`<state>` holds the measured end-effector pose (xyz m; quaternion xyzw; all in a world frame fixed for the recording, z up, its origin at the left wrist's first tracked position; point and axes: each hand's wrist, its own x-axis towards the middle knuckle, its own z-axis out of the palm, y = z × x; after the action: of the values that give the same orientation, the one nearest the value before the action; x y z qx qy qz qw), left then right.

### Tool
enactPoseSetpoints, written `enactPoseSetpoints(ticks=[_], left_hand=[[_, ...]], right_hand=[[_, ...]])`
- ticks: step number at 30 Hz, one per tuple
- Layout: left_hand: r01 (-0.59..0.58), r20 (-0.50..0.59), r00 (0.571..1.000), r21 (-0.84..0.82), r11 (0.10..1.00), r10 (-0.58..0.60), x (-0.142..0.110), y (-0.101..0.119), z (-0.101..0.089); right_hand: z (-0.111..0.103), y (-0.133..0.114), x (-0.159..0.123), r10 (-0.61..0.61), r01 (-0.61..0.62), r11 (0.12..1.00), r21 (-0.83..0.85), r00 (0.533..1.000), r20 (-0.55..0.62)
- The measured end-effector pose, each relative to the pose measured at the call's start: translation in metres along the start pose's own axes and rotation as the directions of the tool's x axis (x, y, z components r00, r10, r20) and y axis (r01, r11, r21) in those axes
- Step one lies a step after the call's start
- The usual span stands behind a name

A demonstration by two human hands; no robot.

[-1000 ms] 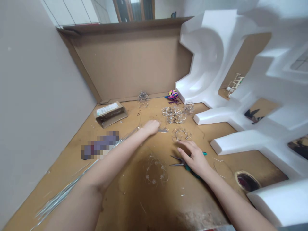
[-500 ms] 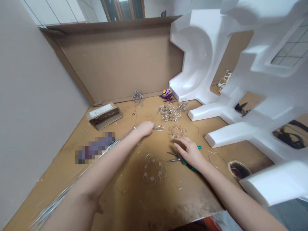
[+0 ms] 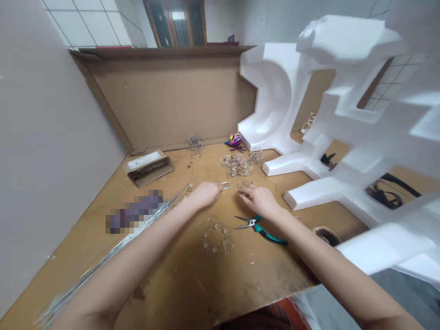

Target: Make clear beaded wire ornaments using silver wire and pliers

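Left hand (image 3: pixel 205 194) closed on a small wire piece (image 3: pixel 224 185), right hand (image 3: pixel 258 200) curled against a wire ring (image 3: pixel 244 185), grip unclear; a slip could knock the nearby wire clusters (image 3: pixel 236 164).

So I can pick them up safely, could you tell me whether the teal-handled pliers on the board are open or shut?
Open: the pliers lie on the board with their two pointed tips apart.
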<state>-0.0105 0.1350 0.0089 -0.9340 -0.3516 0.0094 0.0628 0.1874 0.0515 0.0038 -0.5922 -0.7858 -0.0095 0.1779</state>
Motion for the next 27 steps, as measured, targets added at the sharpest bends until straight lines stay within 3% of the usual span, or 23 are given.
enactPoseSetpoints(ticks=[8,15,21,27], left_hand=[[-0.017,-0.017,1.0,-0.115,0.993,0.016,-0.003,0.016,0.001],[-0.038,-0.018,0.999,-0.391,0.92,0.034,0.003,0.018,-0.008],[0.029,0.048,0.999,-0.721,0.693,0.009,-0.002,0.014,-0.01],[0.046,-0.007,0.989,-0.933,0.358,-0.146,-0.023,0.03,-0.016]], right_hand=[[0.003,-0.012,0.023,-0.113,0.119,0.992,-0.039,0.985,0.127],[-0.008,-0.012,0.045,-0.182,0.159,0.981,0.11,0.952,0.248],[-0.005,-0.004,0.049,-0.183,0.043,0.922,0.384,0.924,0.336],[-0.018,0.003,0.036,-0.204,-0.16,0.703,0.693,0.888,0.411]])
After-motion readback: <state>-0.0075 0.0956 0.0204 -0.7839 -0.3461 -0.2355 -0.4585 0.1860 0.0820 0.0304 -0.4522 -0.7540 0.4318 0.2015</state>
